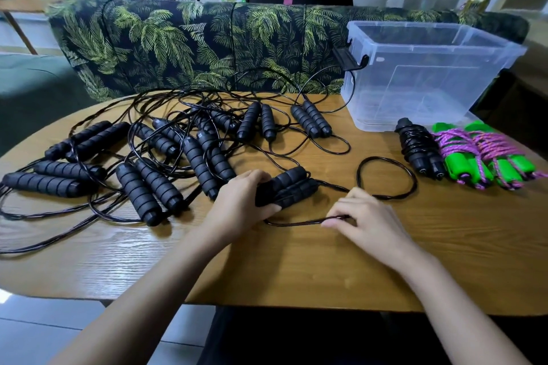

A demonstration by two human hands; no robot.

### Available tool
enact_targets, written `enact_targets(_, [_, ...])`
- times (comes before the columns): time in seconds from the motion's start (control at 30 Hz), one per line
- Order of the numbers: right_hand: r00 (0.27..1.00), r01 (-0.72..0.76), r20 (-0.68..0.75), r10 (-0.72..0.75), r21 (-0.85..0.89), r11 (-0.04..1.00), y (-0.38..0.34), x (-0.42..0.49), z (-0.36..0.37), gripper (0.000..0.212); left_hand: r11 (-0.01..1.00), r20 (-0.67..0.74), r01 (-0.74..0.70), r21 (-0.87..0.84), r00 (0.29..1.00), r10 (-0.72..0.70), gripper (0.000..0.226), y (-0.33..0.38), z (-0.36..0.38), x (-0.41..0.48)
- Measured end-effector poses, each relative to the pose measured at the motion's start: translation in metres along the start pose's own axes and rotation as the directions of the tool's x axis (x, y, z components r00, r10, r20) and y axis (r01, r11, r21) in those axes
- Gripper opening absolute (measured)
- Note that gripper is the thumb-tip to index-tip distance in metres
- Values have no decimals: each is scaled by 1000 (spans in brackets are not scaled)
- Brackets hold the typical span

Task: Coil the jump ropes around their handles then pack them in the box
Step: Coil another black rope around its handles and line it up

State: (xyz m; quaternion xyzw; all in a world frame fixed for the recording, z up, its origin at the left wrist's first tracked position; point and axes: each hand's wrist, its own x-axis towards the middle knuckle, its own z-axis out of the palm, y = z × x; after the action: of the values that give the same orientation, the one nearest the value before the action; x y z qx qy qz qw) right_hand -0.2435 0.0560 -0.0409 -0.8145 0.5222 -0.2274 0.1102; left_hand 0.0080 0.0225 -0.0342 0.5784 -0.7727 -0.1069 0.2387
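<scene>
Left hand (243,204), grip curled round paired foam handles (289,184) on the worktop (296,261) left of and nearer than the box (421,74); right hand (364,216) pinches the thin cord (385,178), likely light, springy and best kept taut.

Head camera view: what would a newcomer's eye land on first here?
The tangle of black jump ropes sprawls over the left of the wooden table. At the right edge lie bright green-handled ropes, coiled in pink, near a clear box that looks empty. In the middle, the left hand grips two black handles while the right hand pinches their cord.
</scene>
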Motion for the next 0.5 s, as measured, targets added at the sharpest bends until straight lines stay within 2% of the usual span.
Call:
enact_targets(0.1, [995,-87,56,81,108,990,26,6,-8,13,999,72,-13,43,997,10,63,-4,3,3])
enact_targets(0.23, [989,-113,111,96,152,982,43,8,-6,19,993,155,-30,113,988,12,80,-1,7,5])
enact_targets(0.4, [992,-106,84,95,136,985,52,5,-1,20,989,74,-95,111,993,87,69,-1,16,-3])
enact_targets(0.5, [991,-102,99,90,125,987,54,5,-2,18,996,30,-85,19,996,85,68,-4,17,-6])
